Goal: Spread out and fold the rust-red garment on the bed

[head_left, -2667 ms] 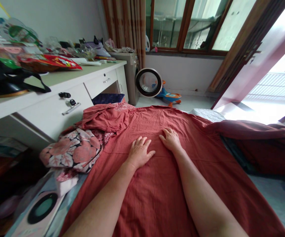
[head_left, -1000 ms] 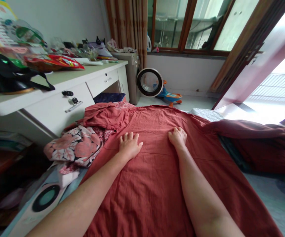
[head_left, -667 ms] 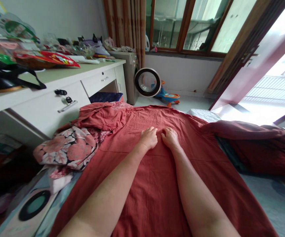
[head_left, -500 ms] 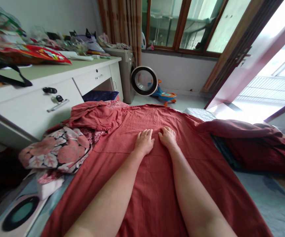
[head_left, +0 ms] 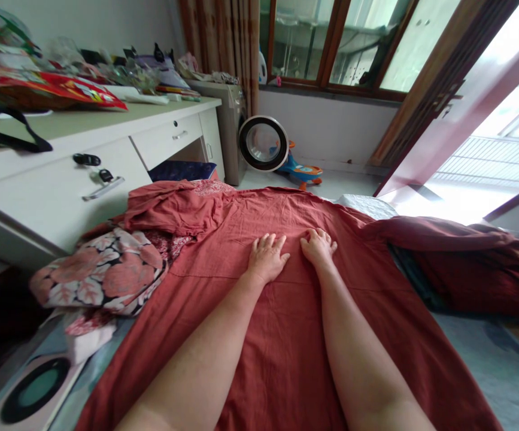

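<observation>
where the bed (head_left: 479,350) shows at the right and lower left, its cover is pale blue. at the left stands a white table (head_left: 106,133) with drawers and a greenish top. past its far end is the washer (head_left: 228,123), its round door (head_left: 263,143) swung open. the red garment (head_left: 287,335) lies spread on the bed, creased near the far edge, with one sleeve (head_left: 443,235) stretched right across a dark red bundle (head_left: 475,284) and the other side bunched toward the table. beside that bunch lies a floral cloth (head_left: 106,269), crumpled. on the floor (head_left: 346,182) beyond the bed sits a blue and orange toy (head_left: 304,172). a red packet (head_left: 68,90) lies on the table. the left hand (head_left: 267,258) rests palm down on the garment, wide, fingers and thumb spread. the right hand (head_left: 318,246) lies just beside it, apart, also palm down and wide, fingers a little bent. a black fob (head_left: 105,175) hangs on the table's front.
</observation>
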A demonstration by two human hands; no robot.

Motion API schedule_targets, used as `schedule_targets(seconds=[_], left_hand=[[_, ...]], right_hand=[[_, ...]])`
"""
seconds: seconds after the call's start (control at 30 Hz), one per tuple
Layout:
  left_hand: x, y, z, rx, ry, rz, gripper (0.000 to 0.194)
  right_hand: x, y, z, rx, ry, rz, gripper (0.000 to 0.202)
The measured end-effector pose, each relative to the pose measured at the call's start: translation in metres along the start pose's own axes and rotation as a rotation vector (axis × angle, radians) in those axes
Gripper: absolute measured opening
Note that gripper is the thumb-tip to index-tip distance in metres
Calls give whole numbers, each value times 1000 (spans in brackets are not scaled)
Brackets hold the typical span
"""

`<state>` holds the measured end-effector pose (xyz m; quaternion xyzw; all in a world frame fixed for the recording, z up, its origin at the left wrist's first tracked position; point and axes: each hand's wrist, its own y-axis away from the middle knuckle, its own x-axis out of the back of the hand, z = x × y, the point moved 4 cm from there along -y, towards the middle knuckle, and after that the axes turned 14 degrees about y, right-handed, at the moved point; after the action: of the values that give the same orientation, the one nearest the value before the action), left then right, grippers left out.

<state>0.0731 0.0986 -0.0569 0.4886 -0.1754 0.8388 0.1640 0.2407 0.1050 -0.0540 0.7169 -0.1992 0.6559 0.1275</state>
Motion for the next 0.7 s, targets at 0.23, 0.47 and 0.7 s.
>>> schedule_targets(seconds=[0.23, 0.47, 0.7], left_hand=[[-2, -3, 1, 20, -6, -29, 53], [-1, -3, 1, 38, -6, -47, 54], [-1, -4, 1, 23, 7, -27, 52]], right_hand=[[8, -2, 0, 57, -94, 119, 39], [10, 2, -23, 378, -254, 13, 23], [7, 5, -10, 244, 63, -14, 28]])
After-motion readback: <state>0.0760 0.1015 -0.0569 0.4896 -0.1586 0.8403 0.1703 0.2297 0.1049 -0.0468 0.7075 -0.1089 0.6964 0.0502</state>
